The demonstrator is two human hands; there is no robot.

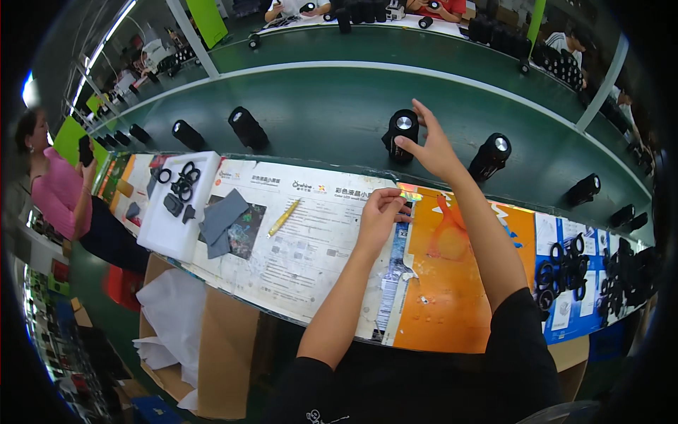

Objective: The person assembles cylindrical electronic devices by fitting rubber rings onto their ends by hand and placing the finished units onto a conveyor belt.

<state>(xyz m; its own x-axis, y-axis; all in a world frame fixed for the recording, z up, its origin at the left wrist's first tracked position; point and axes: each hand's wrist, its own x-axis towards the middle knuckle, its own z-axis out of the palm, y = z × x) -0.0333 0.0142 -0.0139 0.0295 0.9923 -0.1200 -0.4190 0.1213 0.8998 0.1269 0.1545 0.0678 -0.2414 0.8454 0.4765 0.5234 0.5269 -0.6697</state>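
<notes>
Beyond the bench, a black cylindrical device with a round silvery lens-like end stands on the green conveyor surface. My right hand reaches to its right side, thumb across the device's front and fingers stretched out beside it; the grip does not look closed. Over the bench's back edge, my left hand is closed in a pinch. At its fingertips is a small shiny, rainbow-tinted sticker. Below this hand, white printed sheets meet an orange sheet on the bench top.
More black devices line the conveyor. A white foam tray holding black rings, a grey cloth and a yellow pen lie left. Black rings pile up right. An open carton stands below; a person stands left.
</notes>
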